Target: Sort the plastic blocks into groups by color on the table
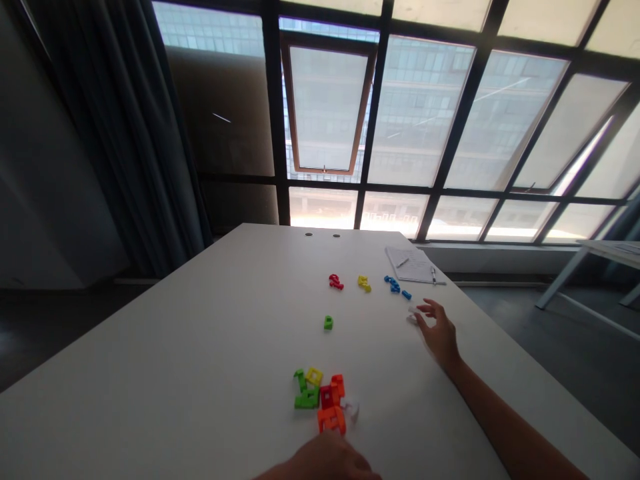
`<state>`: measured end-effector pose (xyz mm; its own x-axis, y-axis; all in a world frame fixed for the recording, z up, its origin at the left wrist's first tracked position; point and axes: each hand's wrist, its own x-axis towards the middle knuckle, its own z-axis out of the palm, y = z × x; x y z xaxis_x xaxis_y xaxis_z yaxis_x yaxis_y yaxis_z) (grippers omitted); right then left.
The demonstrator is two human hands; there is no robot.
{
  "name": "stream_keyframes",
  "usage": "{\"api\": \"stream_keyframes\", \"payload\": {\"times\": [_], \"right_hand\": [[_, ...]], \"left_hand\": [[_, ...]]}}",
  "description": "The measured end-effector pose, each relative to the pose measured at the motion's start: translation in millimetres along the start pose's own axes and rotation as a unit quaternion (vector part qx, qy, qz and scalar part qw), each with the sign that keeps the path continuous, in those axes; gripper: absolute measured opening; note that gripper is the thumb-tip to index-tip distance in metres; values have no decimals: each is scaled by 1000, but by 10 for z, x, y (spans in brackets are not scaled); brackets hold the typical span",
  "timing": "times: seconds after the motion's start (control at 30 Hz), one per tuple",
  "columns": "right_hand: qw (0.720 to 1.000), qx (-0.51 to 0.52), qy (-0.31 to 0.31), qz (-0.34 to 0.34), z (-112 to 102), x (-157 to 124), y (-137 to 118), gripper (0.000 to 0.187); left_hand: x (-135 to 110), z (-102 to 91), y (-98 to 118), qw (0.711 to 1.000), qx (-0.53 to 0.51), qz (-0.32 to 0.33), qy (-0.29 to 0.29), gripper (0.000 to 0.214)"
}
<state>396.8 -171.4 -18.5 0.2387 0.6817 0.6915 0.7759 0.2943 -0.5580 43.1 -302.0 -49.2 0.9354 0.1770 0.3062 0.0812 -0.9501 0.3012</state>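
Item one, as I log it from my station: right hand (440,335), stretched out toward 1 o'clock across the white worktop (200,347), fingers spread and released, gripping nothing; its fingertips are just beside a small white piece (413,315), and I cannot tell whether they touch it. Item two: left hand (327,463), at 6 o'clock on the frame's lower edge, only its back in view, so I cannot tell whether it is released or clenched. Item three: orange piece (331,420), lying on the worktop just at 12 o'clock of the left hand; I cannot tell whether the two are in contact. Item four: cluster of interlocking pieces directly at 12 o'clock of the orange piece, comprising a green piece (304,397), a yellow frame piece (314,375), a red piece (327,397) and a pale piece (351,407) at its 3 o'clock side. Item five: lone green block (328,323), further out at 12 o'clock, apart from the rest. Item six: far row, from 11 to 1 o'clock, of a red shape (335,282), a yellow shape (364,283) and blue shapes (395,285). Item seven: paper sheet (410,267) with a pen (433,275), near the worktop's far edge at 1 o'clock.
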Motion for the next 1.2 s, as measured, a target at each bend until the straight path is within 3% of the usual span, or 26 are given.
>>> {"api": "stream_keyframes", "payload": {"times": [0.17,0.43,0.77,0.97,1.1,1.2], "right_hand": [[994,-75,-64,-54,-18,19,92,38],[968,-173,-158,-89,30,-42,63,42],[961,-208,-135,-124,66,-61,71,39],[965,-221,-100,-96,86,-54,119,44],[966,-154,-123,-165,22,-67,-133,34],[932,-52,-216,-284,-29,-150,-540,24]], "left_hand": [[-1,-6,5,1000,-1,-6,5,16],[8,-17,0,1000,9,-15,-17,18],[4,-3,8,1000,15,-17,-1,17],[3,2,-7,1000,11,-14,-12,17],[6,-2,-19,1000,7,-7,-18,15],[1,13,-33,1000,3,-4,-18,15]]}}
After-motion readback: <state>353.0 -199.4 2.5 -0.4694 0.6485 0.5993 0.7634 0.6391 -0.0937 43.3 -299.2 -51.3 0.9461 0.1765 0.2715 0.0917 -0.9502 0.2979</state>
